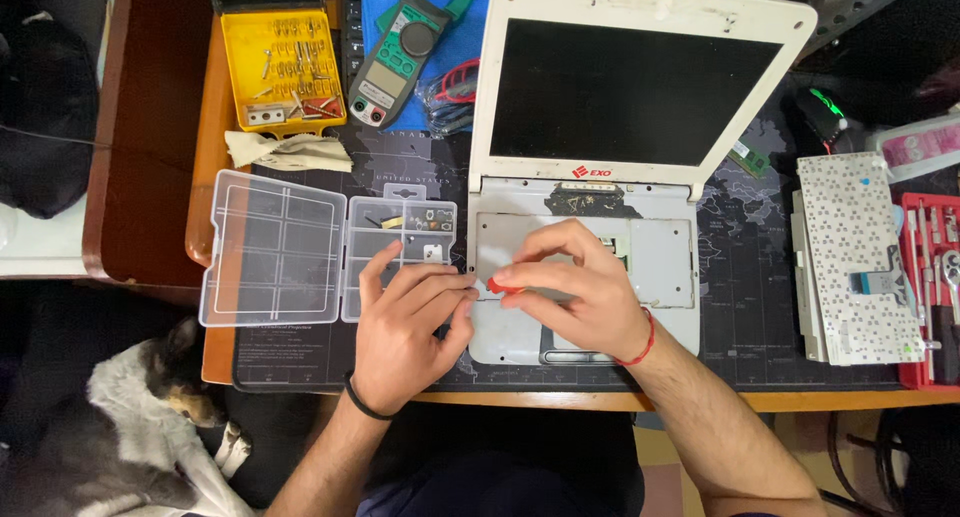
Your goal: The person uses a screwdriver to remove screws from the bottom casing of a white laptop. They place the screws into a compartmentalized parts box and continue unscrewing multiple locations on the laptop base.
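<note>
Right hand (575, 292) sits over the open white laptop (600, 177), fingers pinched shut on a small red tool (505, 285) whose tip pokes out just past the fingertips, over the left edge of the laptop's bare keyboard bay. Left hand (405, 322) is right up against that grip, thumb and fingertips meeting the red tool from the other side; its fingers are curled in, but whether they clamp anything of their own I cannot tell.

Just left of the pinch lies a clear plastic parts box (330, 247), lid flung open, a few small bits in its compartments nearest the hands. Above that, away from the grip, a yellow bit case (283, 69) and a green clamp meter (405, 42) on a blue cloth. Well off to the right of the grip rests the removed keyboard (855, 267), face down, beside a red tool tray (930, 277). Below left of the hands, a dog (110, 427) lies on the floor.
</note>
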